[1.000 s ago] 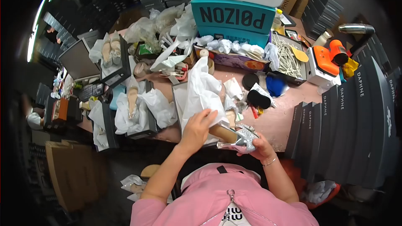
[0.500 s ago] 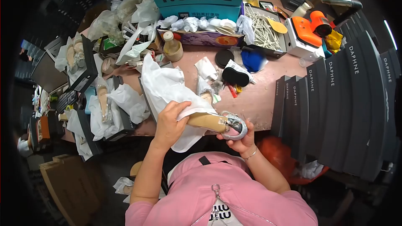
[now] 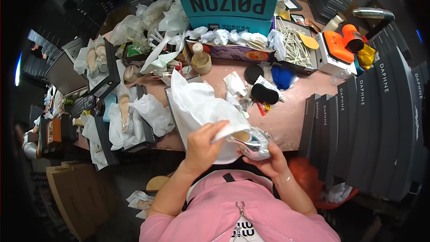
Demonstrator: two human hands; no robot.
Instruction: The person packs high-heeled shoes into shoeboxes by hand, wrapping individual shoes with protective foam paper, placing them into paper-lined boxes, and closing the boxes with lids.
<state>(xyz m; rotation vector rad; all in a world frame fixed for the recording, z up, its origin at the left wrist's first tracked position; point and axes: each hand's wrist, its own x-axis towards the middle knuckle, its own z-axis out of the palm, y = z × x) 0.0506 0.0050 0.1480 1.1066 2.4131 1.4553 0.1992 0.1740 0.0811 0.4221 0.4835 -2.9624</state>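
A silvery, glittery shoe (image 3: pixel 257 147) is held low in front of the pink top, over the table's front edge. My right hand (image 3: pixel 270 161) grips its sparkly end from the right. My left hand (image 3: pixel 204 145) is closed on white tissue paper (image 3: pixel 197 101), which drapes over the other end of the shoe and hides most of its insole. Behind the paper, the edge of an open box (image 3: pixel 175 121) shows on the table. A black oval pad (image 3: pixel 264 93) lies beyond the shoe.
Dark shoe boxes (image 3: pixel 358 125) stand in a row at right. Open boxes with shoes and tissue (image 3: pixel 125 116) are at left. A teal box (image 3: pixel 228 2), a glue jar (image 3: pixel 201 60), a box of white sticks (image 3: pixel 295 45) and an orange tool (image 3: pixel 338 47) stand at the back.
The tissue paper has come down over the shoe's insole, which was bare half a second ago. My left hand has moved along with the paper toward the shoe's sparkly end.
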